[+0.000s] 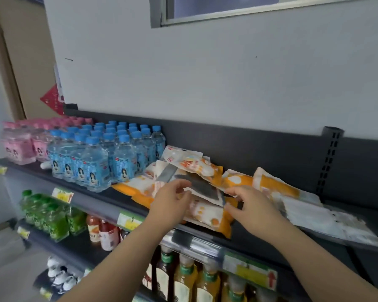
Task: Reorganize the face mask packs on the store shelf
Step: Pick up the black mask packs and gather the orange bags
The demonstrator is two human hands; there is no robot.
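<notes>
Grey wall fills the upper half of the view, with a window frame (227, 16) at 12 o'clock. Below it a dark metal shelf (92, 203) runs across the middle, slanting down towards 4 o'clock.

A loose heap of orange-and-white mask packs (207, 214) lies on this shelf just below centre, the packs overlapping at different angles. On top of the heap sits a grey mask pack (205, 189), tilted, with its long side running from 10 to 4 o'clock. The left hand (172, 201) has its fingers and thumb curled onto the pack's 9 o'clock edge, pinching it. The right hand (249, 205) pinches the pack's 4 o'clock corner between forefinger and thumb. Both forearms reach up from the bottom edge.

At 3 o'clock of the heap, pale clear-wrapped packs (325, 219) lie flat and overhang the shelf's front edge. At 9 o'clock of the heap stand blue-capped bottles (100, 162) in tight rows, just beside the nearest orange pack, and pink bottles (20, 149) stand further along at the same side.

On the shelf below, green bottles (50, 219) sit at 8 o'clock, and yellow-green price tags (249, 271) hang along the front rail at 5 o'clock.
</notes>
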